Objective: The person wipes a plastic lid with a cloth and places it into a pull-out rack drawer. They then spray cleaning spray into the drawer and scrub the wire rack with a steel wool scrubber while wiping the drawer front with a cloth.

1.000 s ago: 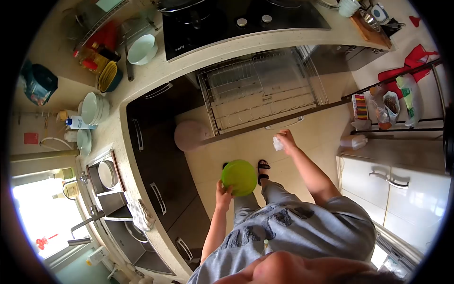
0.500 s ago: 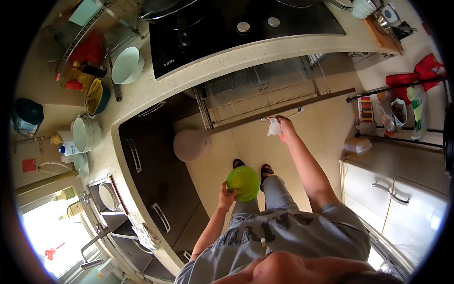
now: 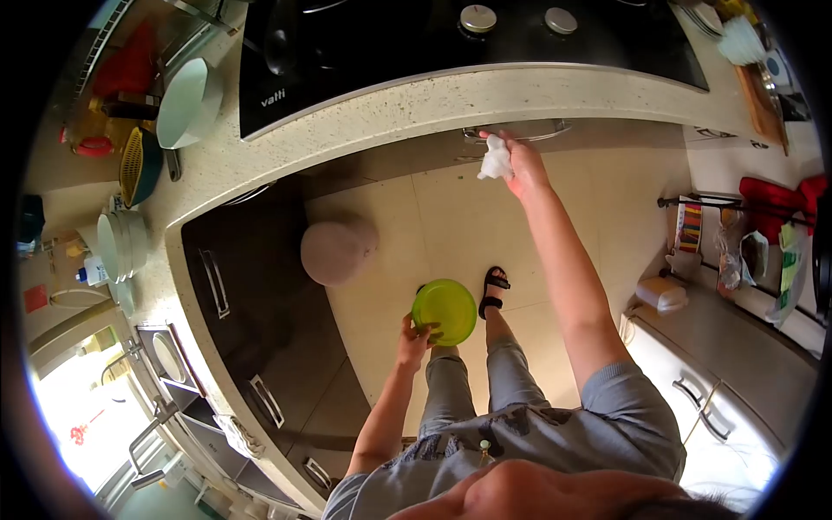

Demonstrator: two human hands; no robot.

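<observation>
At 12 o'clock, a black cooktop (image 3: 390, 52) is set into the counter (image 3: 381, 106). Below its edge, towards 1 o'clock, the drawer (image 3: 611, 136) appears pushed in, its interior hidden, so the closing is judged done or nearly so. A pale bin (image 3: 334, 253) is seen at 9 o'clock. The green bowl (image 3: 451, 305), near 5 o'clock, is pinched at its rim by the left hand (image 3: 413, 345) and is not set down. At 1 o'clock, a white wad (image 3: 496, 159) is pinched by the right hand (image 3: 529, 166), beside the handle (image 3: 542, 134); whether that is touched cannot be told.
</observation>
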